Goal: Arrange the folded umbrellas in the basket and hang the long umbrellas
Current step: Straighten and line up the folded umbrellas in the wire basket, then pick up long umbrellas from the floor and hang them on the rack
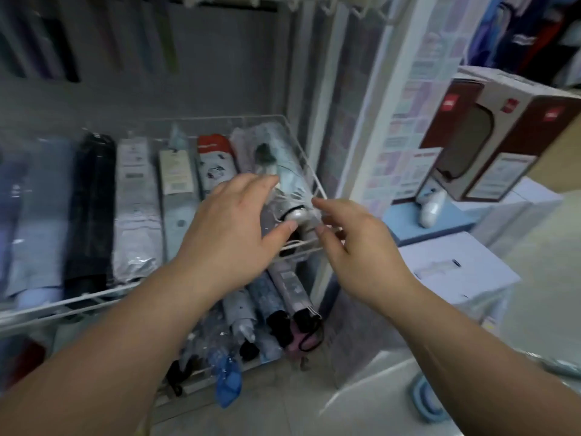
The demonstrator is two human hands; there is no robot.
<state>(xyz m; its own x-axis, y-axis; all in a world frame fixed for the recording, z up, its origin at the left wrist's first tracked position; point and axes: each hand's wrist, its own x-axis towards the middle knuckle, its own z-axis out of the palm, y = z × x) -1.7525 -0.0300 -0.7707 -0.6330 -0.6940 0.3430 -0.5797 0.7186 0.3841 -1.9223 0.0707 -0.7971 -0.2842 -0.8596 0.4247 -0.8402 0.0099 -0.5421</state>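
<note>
Seating the rightmost folded umbrella in the wire basket. The umbrella, pale and wrapped in a clear sleeve, lies along the basket's right rim with its handle end at the front right corner, beside a row of other folded umbrellas laid parallel. The left hand rests over it, fingers relaxed and slightly spread, thumb against the handle end. The right hand is at the corner with forefinger and thumb loosely curved toward the handle; whether they pinch it cannot be told. Done well, the step probably calls for sliding the umbrella straight back along the right rim until the handle sits inside the front rim. The left palm would keep it flat, since the glossy sleeve is likely to roll or slip. Room is tight: wire on the right and front, the red-topped umbrella just beside on the left, a white post near the corner outside. Open room lies above the basket and toward the person; a lower shelf of umbrellas sits under the front rim.
</note>
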